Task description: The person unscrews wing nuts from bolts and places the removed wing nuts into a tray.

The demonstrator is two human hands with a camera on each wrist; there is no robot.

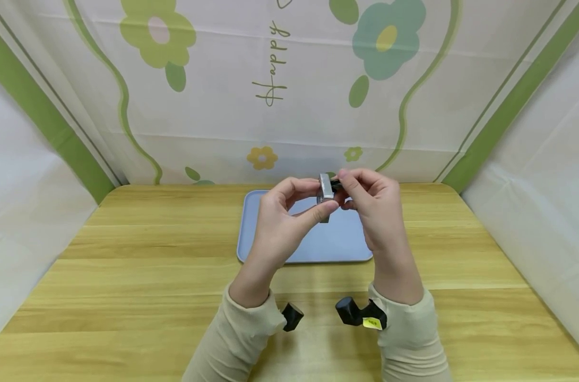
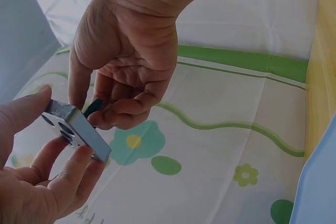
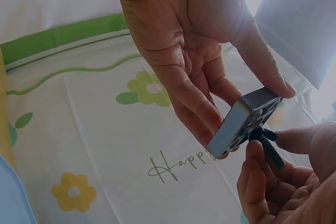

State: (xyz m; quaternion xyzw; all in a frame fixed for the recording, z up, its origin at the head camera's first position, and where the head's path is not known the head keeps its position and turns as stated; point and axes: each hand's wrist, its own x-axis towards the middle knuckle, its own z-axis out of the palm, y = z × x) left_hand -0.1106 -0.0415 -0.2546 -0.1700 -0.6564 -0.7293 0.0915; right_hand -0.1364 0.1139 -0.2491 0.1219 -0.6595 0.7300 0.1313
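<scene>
My left hand (image 1: pixel 284 220) grips a small silver metal block (image 1: pixel 326 187) by its edges, thumb on one side and fingers on the other. In the left wrist view, round holes show in the face of the block (image 2: pixel 79 129). A dark threaded bolt (image 3: pixel 274 156) sticks out of its other face in the right wrist view. Around the bolt, close against the block, sits a small dark nut (image 3: pixel 258 134) that looks winged. My right hand (image 1: pixel 377 207) pinches the nut between thumb and fingers. Fingers partly hide the nut, so its exact shape is unclear.
Below both hands a light blue tray (image 1: pixel 327 249) lies on the wooden table (image 1: pixel 150 265). A white cloth with printed flowers (image 1: pixel 222 116) hangs behind the table, and white side walls (image 1: pixel 547 185) flank it. A black camera mount (image 1: pixel 351 310) sits on each wrist.
</scene>
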